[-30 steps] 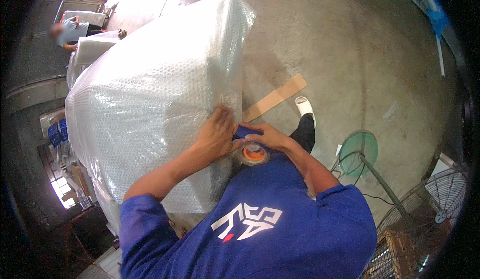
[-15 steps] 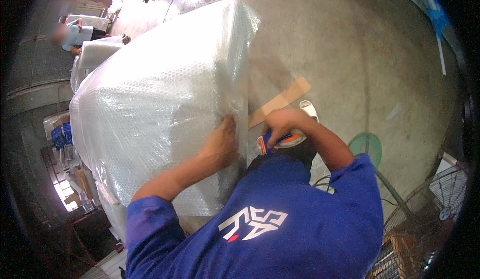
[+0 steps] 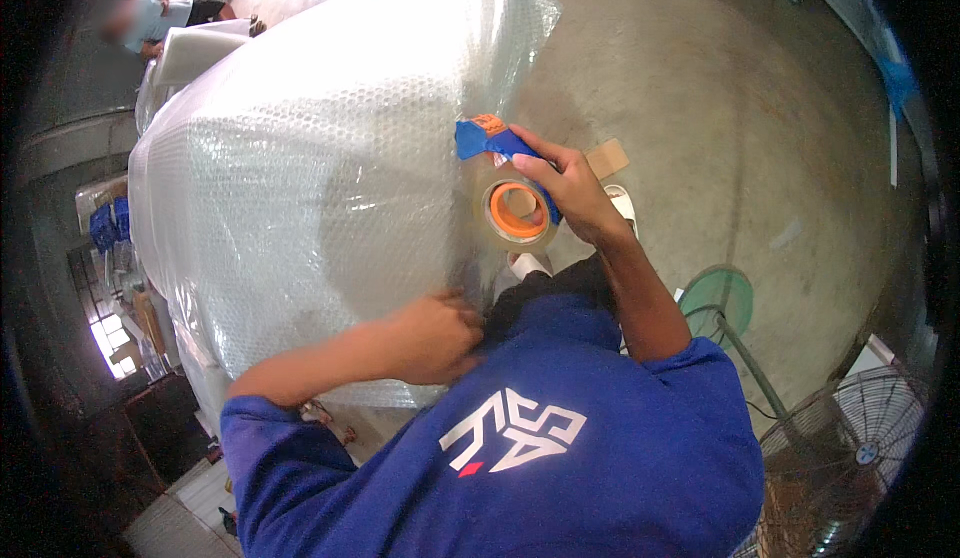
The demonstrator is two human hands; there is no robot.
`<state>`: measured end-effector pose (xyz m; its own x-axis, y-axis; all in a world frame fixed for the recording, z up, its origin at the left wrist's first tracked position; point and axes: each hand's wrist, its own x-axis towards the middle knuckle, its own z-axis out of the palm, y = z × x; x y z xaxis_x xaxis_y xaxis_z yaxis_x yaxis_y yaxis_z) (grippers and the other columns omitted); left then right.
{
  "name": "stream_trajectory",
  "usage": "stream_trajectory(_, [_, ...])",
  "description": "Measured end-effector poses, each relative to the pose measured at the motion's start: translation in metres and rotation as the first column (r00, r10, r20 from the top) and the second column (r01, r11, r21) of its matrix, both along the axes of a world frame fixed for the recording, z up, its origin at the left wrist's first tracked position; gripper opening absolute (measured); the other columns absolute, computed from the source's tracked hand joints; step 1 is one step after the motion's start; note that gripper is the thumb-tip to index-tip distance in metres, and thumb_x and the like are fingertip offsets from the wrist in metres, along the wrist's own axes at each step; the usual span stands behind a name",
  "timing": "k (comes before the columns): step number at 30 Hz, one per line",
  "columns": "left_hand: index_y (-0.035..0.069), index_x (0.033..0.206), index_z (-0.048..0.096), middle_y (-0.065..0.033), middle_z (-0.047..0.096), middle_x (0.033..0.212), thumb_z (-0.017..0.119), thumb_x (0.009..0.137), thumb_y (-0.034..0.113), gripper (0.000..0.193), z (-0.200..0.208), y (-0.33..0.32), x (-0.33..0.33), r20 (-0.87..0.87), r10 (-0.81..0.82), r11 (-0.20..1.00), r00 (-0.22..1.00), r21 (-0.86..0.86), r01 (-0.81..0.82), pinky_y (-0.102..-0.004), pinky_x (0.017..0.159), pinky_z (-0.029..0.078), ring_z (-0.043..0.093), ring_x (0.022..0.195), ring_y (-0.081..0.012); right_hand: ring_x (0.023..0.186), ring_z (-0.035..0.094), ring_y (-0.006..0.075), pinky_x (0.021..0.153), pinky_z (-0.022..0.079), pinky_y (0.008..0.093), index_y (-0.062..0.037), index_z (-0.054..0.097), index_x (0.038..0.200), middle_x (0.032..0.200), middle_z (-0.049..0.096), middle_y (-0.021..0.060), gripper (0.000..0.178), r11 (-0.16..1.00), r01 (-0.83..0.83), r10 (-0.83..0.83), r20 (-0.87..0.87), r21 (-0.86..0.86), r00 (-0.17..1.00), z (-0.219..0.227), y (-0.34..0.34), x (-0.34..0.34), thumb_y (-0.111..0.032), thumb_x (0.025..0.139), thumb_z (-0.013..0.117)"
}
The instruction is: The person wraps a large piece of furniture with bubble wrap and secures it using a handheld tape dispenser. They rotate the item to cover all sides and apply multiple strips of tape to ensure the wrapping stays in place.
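Grey-brown concrete floor (image 3: 720,108) spreads across the upper right, glaring near the top left. A caged fan (image 3: 867,453) sits lower right; at left, a dark wall (image 3: 75,88) and what may be a bright window (image 3: 106,331).

The wrap (image 3: 290,128) is brightly lit from the top, its upper part bleached white by glare, its creases streaked with highlights. A soft shadow is cast across its lower half. The left hand (image 3: 435,338) is blurred. The wall (image 3: 75,128) is dimly lit; the black-rimmed view is bowed.
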<state>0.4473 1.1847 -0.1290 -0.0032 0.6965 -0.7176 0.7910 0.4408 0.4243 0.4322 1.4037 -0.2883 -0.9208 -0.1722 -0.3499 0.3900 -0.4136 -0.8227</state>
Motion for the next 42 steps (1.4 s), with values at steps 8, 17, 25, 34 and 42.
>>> stream_trajectory(8, [-0.003,0.152,0.036,-0.0276,0.057,0.139,0.054,0.100,0.050,0.076,-0.019,0.019,-0.059,-0.389,0.218,0.874,0.895,0.485,-0.002,-0.0479,0.119,0.032,0.049,0.138,-0.0392,0.122,0.060,0.0178,0.108,0.045,0.0344,0.0024,0.049,0.150,0.133,0.066,0.0137,0.062,0.989,-0.149,0.147,-0.096,-0.006,0.984,-0.022,-0.025,0.065,-0.031,0.100,0.064])
stream_trajectory(17, [-0.011,0.136,0.056,-0.0255,0.054,0.146,0.044,0.094,0.074,0.094,-0.054,0.000,-0.043,-0.581,-0.241,0.956,0.777,-0.002,0.294,-0.0478,0.128,0.016,0.040,0.145,-0.0369,0.102,0.071,0.0218,0.095,0.053,0.0351,-0.0061,0.060,0.143,0.114,0.075,0.0184,0.065,0.771,-0.597,0.598,0.071,0.221,0.798,-0.003,-0.006,0.074,-0.044,0.092,0.072])
stream_trajectory(25, [-0.009,0.127,0.063,-0.0223,0.056,0.145,0.057,0.090,0.065,0.083,-0.050,-0.014,-0.026,-0.589,-0.364,0.913,0.721,-0.073,0.401,-0.0481,0.129,0.014,0.038,0.147,-0.0351,0.089,0.074,0.0317,0.080,0.057,0.0411,-0.0051,0.077,0.114,0.103,0.077,0.0154,0.057,-0.168,-0.665,0.980,0.194,0.728,-0.035,0.029,0.002,0.020,-0.051,0.080,0.076])
stream_trajectory(34, [-0.006,0.147,0.045,-0.0212,0.040,0.158,0.061,0.095,0.052,0.079,-0.039,0.018,-0.083,-0.737,0.160,0.922,0.657,0.349,0.166,-0.0498,0.126,0.023,0.035,0.150,-0.0334,0.111,0.070,0.0248,0.100,0.052,0.0357,-0.0054,0.068,0.132,0.123,0.073,0.0158,0.059,0.769,-0.385,0.431,0.031,0.511,0.902,-0.035,0.092,0.054,-0.039,0.085,0.080])
stream_trajectory(42, [-0.003,0.154,0.036,-0.0178,0.029,0.166,0.059,0.097,0.051,0.081,-0.042,0.018,-0.097,-0.735,0.255,0.958,0.628,0.279,-0.063,-0.0497,0.127,0.019,0.026,0.155,-0.0304,0.074,0.064,0.0114,0.066,0.052,0.0263,-0.0047,0.061,0.142,0.114,0.073,0.0093,0.062,0.954,0.247,-0.223,-0.150,0.167,0.963,-0.051,0.072,0.013,-0.032,0.090,0.079])
